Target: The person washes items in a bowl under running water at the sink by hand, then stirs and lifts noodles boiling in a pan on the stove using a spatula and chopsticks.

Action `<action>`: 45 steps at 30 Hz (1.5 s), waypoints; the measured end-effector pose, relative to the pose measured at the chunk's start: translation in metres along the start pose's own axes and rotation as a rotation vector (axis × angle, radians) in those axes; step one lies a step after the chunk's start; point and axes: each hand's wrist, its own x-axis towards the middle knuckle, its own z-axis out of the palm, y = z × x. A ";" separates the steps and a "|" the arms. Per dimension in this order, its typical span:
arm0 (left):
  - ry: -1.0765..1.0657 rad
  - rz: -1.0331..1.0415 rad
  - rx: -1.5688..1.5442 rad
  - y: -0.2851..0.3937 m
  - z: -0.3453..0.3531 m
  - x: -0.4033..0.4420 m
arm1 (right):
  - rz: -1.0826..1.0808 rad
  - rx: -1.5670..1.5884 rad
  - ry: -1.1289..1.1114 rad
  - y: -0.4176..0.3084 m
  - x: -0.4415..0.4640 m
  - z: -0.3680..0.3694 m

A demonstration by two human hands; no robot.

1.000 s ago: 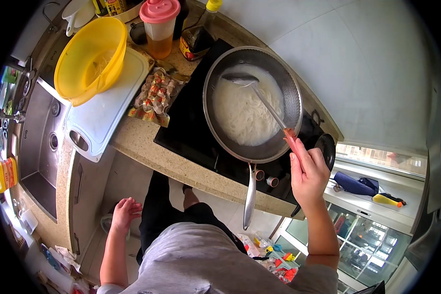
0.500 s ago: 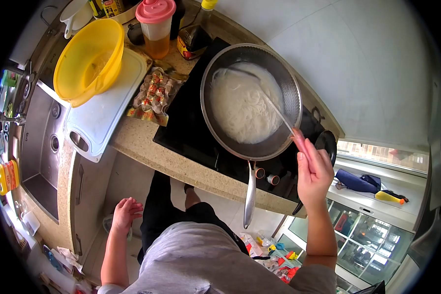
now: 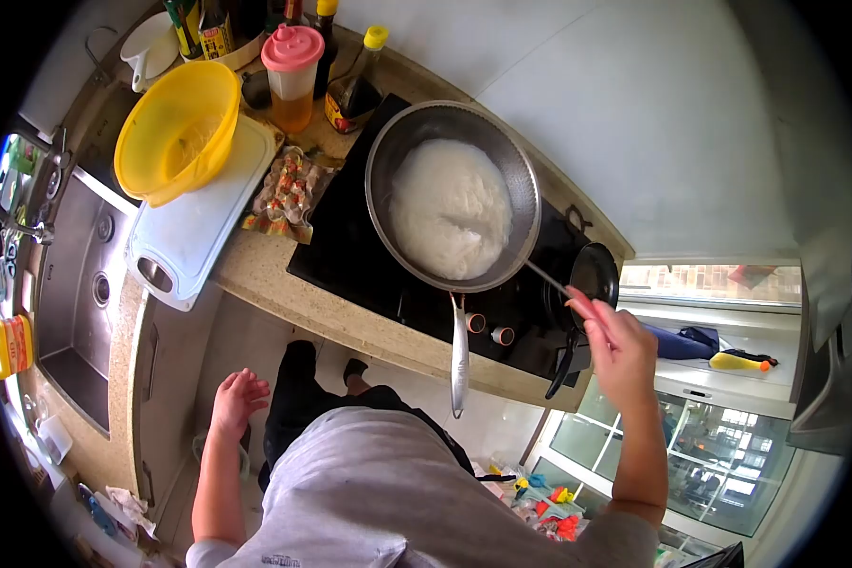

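My right hand [image 3: 625, 355] is closed around the pink handle of a long metal-shafted spatula [image 3: 551, 282]. Its shaft runs up to the lower right rim of a deep frying pan [image 3: 524, 170], and I cannot make out its head in the food. Cloudy white food [image 3: 450, 204], which looks like noodles in liquid, fills the pan's middle. The pan stands on a black stove [image 3: 350, 241], its metal handle pointing toward me. My left hand [image 3: 239, 402] hangs beside my body below the counter, empty, its fingers loosely bent and apart.
Left of the stove lie a patterned food packet [image 3: 289, 192] and a white cutting board [image 3: 185, 251] with a yellow basin [image 3: 166, 170] on it. Behind are a pink-lidded jug [image 3: 292, 80] and bottles. A smaller black pan [image 3: 594, 275] sits right. The sink [image 3: 80, 312] is far left.
My right hand has moved right and down, drawing the spatula back from the pan's middle toward its rim. The view has shifted a little. My left hand stays low and empty.
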 end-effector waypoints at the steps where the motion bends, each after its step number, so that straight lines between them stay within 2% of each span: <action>1: -0.006 0.012 -0.002 0.001 0.001 -0.001 | 0.039 0.060 0.071 0.010 -0.003 0.000; 3: 0.007 0.014 0.027 0.000 0.003 -0.003 | 0.077 0.028 0.170 0.035 -0.007 0.010; 7: -0.029 0.030 0.004 -0.005 0.000 -0.008 | 0.211 -0.054 0.155 0.072 0.000 0.033; 9: -0.033 0.039 -0.036 -0.006 -0.006 -0.011 | 0.585 0.509 -0.155 0.094 0.006 0.048; 11: -0.020 0.059 -0.055 -0.008 -0.013 -0.014 | 0.735 0.747 -0.232 0.089 0.009 0.062; 15: -0.006 0.067 -0.100 -0.016 -0.026 -0.017 | 0.763 1.223 -0.276 0.073 0.020 0.125; 19: 0.001 0.087 -0.063 -0.007 -0.019 -0.028 | 0.751 1.563 -0.264 0.049 0.032 0.168; 23: 0.027 0.119 -0.098 -0.006 -0.026 -0.033 | 0.767 1.561 -0.224 0.047 -0.009 0.155; 25: 0.017 0.138 -0.125 -0.010 -0.033 -0.031 | 0.817 1.558 -0.120 0.044 -0.027 0.148; 31: 0.014 0.080 -0.077 -0.005 -0.023 -0.031 | 0.753 1.569 -0.071 0.055 -0.032 0.155; 34: 0.017 0.146 -0.099 0.000 -0.024 -0.026 | 0.844 1.500 0.059 0.057 -0.063 0.146; 37: 0.027 0.100 -0.075 0.006 -0.020 -0.023 | 0.755 1.616 0.061 0.062 -0.044 0.168; 41: -0.067 0.129 -0.060 0.023 -0.009 -0.027 | 0.860 1.661 0.067 0.051 -0.058 0.149; 42: -0.089 0.162 -0.085 0.026 -0.007 -0.028 | 0.848 1.711 0.002 0.050 -0.067 0.140; 45: -0.087 0.123 -0.009 0.027 -0.002 -0.012 | 0.872 1.742 0.039 0.055 -0.048 0.154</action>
